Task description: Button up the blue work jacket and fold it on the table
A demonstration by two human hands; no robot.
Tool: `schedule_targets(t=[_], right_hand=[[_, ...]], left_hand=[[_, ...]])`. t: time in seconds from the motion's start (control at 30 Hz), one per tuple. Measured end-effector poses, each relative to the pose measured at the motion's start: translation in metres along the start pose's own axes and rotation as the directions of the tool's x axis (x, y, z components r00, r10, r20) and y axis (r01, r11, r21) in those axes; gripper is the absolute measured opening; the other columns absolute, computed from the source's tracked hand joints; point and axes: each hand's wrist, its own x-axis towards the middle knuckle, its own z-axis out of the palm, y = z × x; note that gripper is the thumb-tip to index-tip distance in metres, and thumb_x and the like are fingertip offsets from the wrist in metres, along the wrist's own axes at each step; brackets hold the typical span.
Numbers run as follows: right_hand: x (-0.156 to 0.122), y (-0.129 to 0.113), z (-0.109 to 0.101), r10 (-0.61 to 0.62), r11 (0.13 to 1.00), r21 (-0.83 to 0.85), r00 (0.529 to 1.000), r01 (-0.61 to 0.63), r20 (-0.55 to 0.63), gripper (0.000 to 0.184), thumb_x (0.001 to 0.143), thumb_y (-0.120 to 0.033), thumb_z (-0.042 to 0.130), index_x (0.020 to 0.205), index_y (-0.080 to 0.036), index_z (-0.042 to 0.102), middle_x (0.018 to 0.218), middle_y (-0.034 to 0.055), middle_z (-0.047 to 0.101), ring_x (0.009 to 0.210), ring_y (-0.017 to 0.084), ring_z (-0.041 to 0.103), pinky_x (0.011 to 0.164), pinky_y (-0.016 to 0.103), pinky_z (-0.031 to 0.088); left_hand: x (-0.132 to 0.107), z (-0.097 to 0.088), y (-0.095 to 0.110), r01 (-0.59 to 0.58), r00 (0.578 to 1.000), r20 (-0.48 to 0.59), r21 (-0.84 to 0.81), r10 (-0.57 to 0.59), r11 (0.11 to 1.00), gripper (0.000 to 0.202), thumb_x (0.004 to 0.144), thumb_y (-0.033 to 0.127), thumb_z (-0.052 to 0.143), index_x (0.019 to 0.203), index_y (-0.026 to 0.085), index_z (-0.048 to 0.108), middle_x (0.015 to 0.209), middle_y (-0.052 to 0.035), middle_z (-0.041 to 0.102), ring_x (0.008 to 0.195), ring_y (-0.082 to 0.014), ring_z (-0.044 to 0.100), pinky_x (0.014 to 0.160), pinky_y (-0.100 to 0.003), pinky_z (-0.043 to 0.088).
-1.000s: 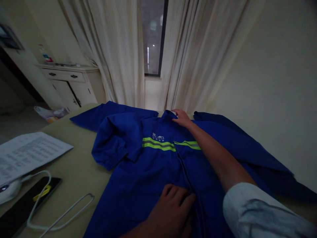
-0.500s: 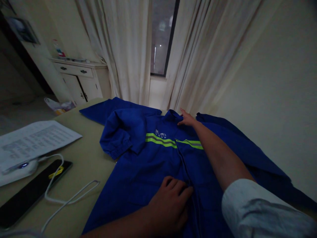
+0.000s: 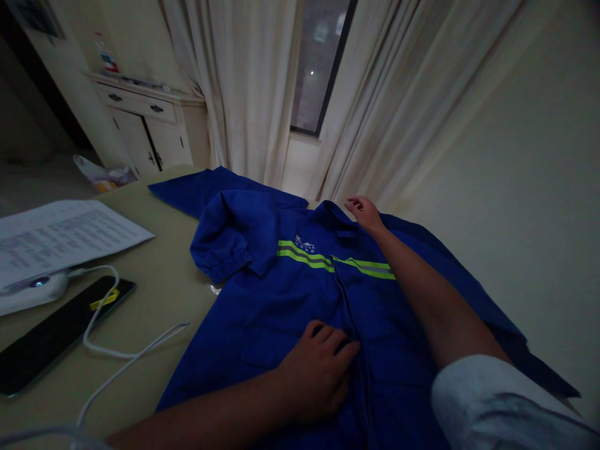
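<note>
Both hands are on the blue jacket [image 3: 281,300]: my left hand [image 3: 316,375] curls on its front, grip unclear, and my right hand [image 3: 365,214] lies open by the collar [image 3: 330,209]. A white cable [image 3: 140,353] ends near the jacket's left edge.

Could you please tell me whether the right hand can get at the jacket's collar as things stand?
Probably yes: the right hand is just beside the blue jacket's collar, with nothing between them.

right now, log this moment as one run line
left hand on blue work jacket front | right hand by jacket collar | nearby printed sheets
</note>
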Motion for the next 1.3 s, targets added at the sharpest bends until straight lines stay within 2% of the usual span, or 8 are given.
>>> schedule_targets(t=[0.13, 0.4, 0.5, 0.63, 0.8, 0.97, 1.13, 1.3], right_hand=[[0.017, 0.001, 0.029, 0.182, 0.978, 0.100, 0.982, -0.186, 0.042, 0.083, 0.093, -0.081, 0.045, 0.148, -0.019, 0.057, 0.154, 0.0181, 0.054, 0.141, 0.033, 0.053, 0.119, 0.048, 0.041], [0.000, 0.000, 0.044, 0.073, 0.997, -0.025, 0.856, -0.070, 0.511, 0.071, 0.095, -0.079, 0.046, 0.086, -0.018, 0.081, 0.087, 0.0136, 0.079, 0.086, 0.028, 0.073, 0.085, 0.040, 0.059], [0.001, -0.002, 0.050, -0.068, 0.984, -0.131, 0.934, 0.121, 0.349, 0.061, 0.099, -0.068, 0.048, 0.110, -0.017, 0.080, 0.117, 0.0145, 0.076, 0.115, 0.031, 0.068, 0.103, 0.042, 0.052], [-0.017, 0.001, 0.077, 0.026, 0.919, -0.387, 0.970, 0.073, 0.244, 0.070, 0.099, -0.063, 0.054, 0.153, -0.018, 0.053, 0.154, 0.0183, 0.055, 0.141, 0.036, 0.050, 0.115, 0.049, 0.042], [-0.031, 0.005, 0.096, 0.019, 0.887, -0.447, 0.960, 0.112, 0.278, 0.051, 0.098, -0.058, 0.061, 0.132, -0.021, 0.067, 0.133, 0.0168, 0.068, 0.124, 0.034, 0.061, 0.104, 0.046, 0.047], [0.026, -0.009, 0.072, -0.091, 0.892, -0.402, 0.953, 0.208, 0.290, 0.031, 0.097, -0.046, 0.067, 0.116, -0.022, 0.071, 0.124, 0.0141, 0.072, 0.122, 0.034, 0.059, 0.104, 0.046, 0.044], [0.045, -0.016, 0.081, -0.098, 0.899, -0.424, 0.994, 0.107, 0.041, 0.036, 0.095, -0.039, 0.068, 0.124, -0.020, 0.067, 0.132, 0.0210, 0.065, 0.128, 0.040, 0.051, 0.109, 0.058, 0.036], [-0.002, -0.026, 0.111, 0.028, 0.958, -0.275, 0.984, -0.076, -0.174, 0.053, 0.096, -0.036, 0.059, 0.145, -0.017, 0.051, 0.149, 0.0233, 0.051, 0.135, 0.038, 0.046, 0.111, 0.058, 0.037]], left_hand=[[0.000, 0.002, -0.002, -0.001, 1.000, -0.006, -0.007, 0.001, 1.000, 0.051, 0.101, 0.032, 0.050, 0.151, 0.024, 0.042, 0.136, -0.0104, 0.061, 0.123, -0.0271, 0.056, 0.114, -0.051, 0.035], [0.000, 0.003, -0.005, -0.011, 1.000, -0.013, -0.030, 0.010, 1.000, 0.052, 0.101, 0.033, 0.051, 0.151, 0.023, 0.041, 0.137, -0.0102, 0.061, 0.125, -0.0272, 0.056, 0.115, -0.051, 0.034], [0.000, 0.001, -0.003, -0.005, 1.000, -0.012, -0.029, 0.005, 1.000, 0.051, 0.101, 0.032, 0.051, 0.150, 0.023, 0.042, 0.136, -0.0101, 0.061, 0.124, -0.0275, 0.056, 0.114, -0.051, 0.035], [-0.001, 0.000, -0.002, 0.003, 1.000, -0.006, -0.032, -0.004, 0.999, 0.049, 0.102, 0.032, 0.049, 0.150, 0.024, 0.043, 0.135, -0.0098, 0.062, 0.124, -0.0271, 0.056, 0.115, -0.052, 0.035], [-0.002, 0.003, -0.002, 0.013, 1.000, -0.024, -0.077, -0.014, 0.997, 0.057, 0.098, 0.029, 0.053, 0.153, 0.026, 0.039, 0.139, -0.0100, 0.061, 0.127, -0.0266, 0.056, 0.117, -0.053, 0.034], [-0.001, -0.016, -0.002, 0.086, 0.980, -0.170, -0.124, -0.106, 0.989, 0.063, 0.094, 0.025, 0.055, 0.155, 0.030, 0.039, 0.148, -0.0078, 0.059, 0.133, -0.0253, 0.054, 0.120, -0.052, 0.034], [-0.003, -0.054, -0.028, 0.249, 0.949, -0.201, -0.002, -0.245, 0.968, 0.051, 0.103, 0.041, 0.050, 0.154, 0.032, 0.046, 0.160, -0.0068, 0.050, 0.147, -0.0286, 0.045, 0.128, -0.065, 0.017], [-0.014, -0.033, -0.063, 0.195, 0.980, -0.058, 0.134, -0.189, 0.971, 0.072, 0.103, 0.068, 0.039, 0.165, 0.031, 0.032, 0.173, -0.0119, 0.029, 0.159, -0.0358, 0.027, 0.126, -0.072, 0.009]])
